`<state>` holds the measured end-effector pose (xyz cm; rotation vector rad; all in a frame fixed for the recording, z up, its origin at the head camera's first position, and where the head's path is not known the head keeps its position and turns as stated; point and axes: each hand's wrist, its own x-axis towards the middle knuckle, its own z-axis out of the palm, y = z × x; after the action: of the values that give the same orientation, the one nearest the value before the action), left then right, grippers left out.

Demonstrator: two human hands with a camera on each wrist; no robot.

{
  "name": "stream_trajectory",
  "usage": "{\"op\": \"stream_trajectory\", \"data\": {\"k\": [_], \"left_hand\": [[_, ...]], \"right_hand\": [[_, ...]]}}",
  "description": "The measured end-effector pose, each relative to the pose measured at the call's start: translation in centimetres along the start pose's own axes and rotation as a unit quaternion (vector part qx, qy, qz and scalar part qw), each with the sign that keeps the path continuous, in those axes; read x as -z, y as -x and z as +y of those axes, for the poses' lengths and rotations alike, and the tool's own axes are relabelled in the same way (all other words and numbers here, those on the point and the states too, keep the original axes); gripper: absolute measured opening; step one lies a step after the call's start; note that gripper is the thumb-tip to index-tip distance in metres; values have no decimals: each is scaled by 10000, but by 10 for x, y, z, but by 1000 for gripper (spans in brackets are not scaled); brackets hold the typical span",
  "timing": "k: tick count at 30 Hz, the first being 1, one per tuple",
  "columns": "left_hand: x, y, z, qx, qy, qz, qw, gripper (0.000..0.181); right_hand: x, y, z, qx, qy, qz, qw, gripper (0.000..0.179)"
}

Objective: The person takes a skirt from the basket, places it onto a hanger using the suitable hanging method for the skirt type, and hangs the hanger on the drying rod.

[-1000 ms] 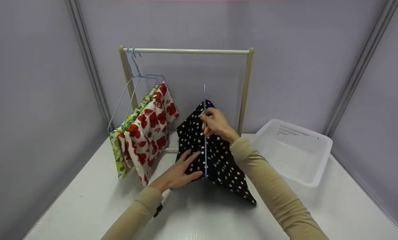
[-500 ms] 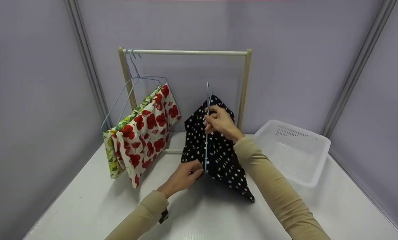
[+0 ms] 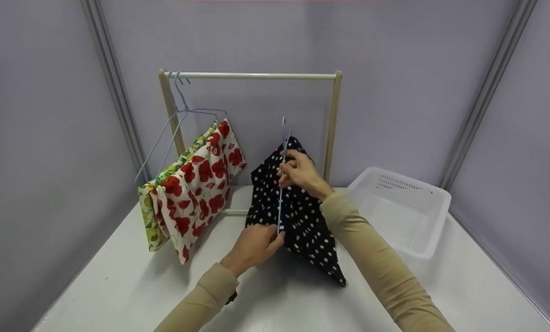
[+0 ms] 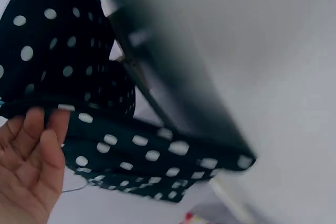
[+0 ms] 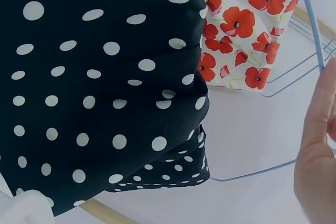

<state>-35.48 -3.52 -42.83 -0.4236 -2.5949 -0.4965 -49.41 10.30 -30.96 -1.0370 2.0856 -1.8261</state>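
Note:
A black cloth with white polka dots (image 3: 309, 226) hangs over a light blue wire hanger (image 3: 283, 123) in the middle of the head view, its two sides falling apart below. My right hand (image 3: 304, 175) grips the hanger near its neck, keeping it up in front of the rack. At the near end my left hand (image 3: 251, 246) pinches the edge of the cloth by the hanger's bottom bar. The left wrist view shows fingertips (image 4: 59, 121) at that fabric edge. In the right wrist view the hanger's wire (image 5: 312, 19) runs up to my fingers.
A rack with wooden posts (image 3: 332, 129) and a white rail (image 3: 256, 75) stands at the back. On its left end hang a red-flowered white cloth (image 3: 203, 184) and a green-and-yellow one (image 3: 149, 226). A white perforated basket (image 3: 434, 230) sits at the right.
My left hand first lay spread on the cloth, then drew its fingers in and now pinches the edge by the hanger's near end. The right hand keeps its grip, shifting only slightly.

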Motion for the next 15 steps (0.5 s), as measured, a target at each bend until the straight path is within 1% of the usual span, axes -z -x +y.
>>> {"op": "stream_trajectory", "data": {"k": [2,3,4,6,10,13,15], "left_hand": [[1,1,3,-198,-265,30,9994,39],[2,2,4,-240,-300,32,9993,38],[3,3,5,-214,-265,23,9994,38],[6,5,5,-59,-153,73,9998,39],[14,5,6,481,-111,260,9984,42],[22,-1,10,738,-292,428,9959,39],[27,-7,13,847,-156,491,9951,35]], "right_hand": [[-3,1,-1,5,-1,2,10000,46],[-4,1,-1,11,16,20,10000,48],[-5,2,-1,18,22,52,10000,49],[-6,2,-3,15,24,111,9999,51],[-10,5,-5,-43,27,185,9998,53],[-12,7,-6,-13,72,247,9997,51],[-12,9,-7,52,153,267,9995,48]]}}
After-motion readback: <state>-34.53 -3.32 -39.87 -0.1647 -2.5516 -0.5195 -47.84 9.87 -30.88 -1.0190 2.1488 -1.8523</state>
